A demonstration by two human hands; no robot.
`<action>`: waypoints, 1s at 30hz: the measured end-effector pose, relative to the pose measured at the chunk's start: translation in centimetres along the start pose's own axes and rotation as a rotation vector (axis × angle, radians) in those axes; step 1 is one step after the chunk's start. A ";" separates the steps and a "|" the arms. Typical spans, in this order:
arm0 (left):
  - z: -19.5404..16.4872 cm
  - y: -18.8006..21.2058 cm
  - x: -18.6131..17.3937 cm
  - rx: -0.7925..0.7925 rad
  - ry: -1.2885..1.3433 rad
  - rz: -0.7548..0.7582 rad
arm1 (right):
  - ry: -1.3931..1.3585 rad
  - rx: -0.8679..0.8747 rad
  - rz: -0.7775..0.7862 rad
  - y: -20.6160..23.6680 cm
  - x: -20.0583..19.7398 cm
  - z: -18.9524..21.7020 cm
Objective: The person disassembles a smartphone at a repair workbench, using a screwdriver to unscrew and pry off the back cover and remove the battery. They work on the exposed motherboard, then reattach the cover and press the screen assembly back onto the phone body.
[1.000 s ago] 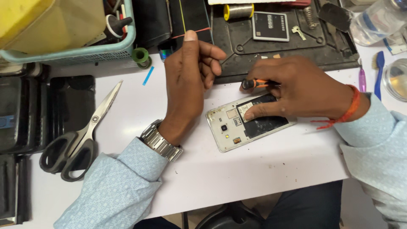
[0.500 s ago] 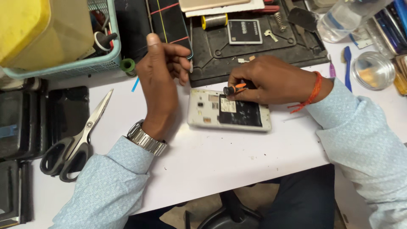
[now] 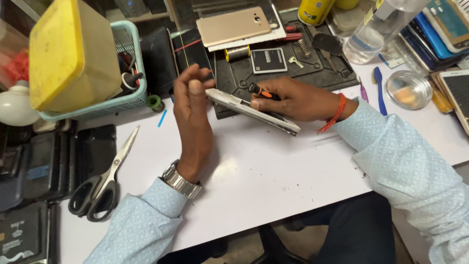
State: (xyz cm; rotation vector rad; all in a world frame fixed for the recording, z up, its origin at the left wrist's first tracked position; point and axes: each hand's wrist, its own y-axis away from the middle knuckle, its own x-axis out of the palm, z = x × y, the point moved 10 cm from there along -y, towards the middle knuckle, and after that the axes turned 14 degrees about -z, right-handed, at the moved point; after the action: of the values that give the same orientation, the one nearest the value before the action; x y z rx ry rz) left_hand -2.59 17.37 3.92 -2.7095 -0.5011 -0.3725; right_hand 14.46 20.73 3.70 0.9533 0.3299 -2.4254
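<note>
A yellow box [image 3: 73,54] is sitting at ten o'clock inside a pale turquoise basket [image 3: 128,95]. Black-handled scissors [image 3: 100,183] are lying at eight o'clock on the white worktop [image 3: 273,166]. A gold phone [image 3: 233,25] is showing at twelve o'clock above a black mat [image 3: 312,68]. An orange thread [image 3: 337,112] is circling the wrist, and pale blue patterned sleeves [image 3: 410,166] are covering both arms. A white-edged phone [image 3: 254,110] is showing at centre, beside an orange and black screwdriver [image 3: 259,90].

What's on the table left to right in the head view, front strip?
Scissors → left hand → phone → right hand → blue brush → glass dish
</note>
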 end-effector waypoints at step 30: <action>0.3 1.7 3.7 -0.138 0.057 0.223 | -0.440 0.058 0.024 -0.9 1.2 0.4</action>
State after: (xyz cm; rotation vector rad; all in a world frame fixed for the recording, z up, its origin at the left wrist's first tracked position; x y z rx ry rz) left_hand 1.46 17.07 4.26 -2.8403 -0.1591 -0.4356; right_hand 12.95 20.87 3.19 0.4199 0.0887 -2.5481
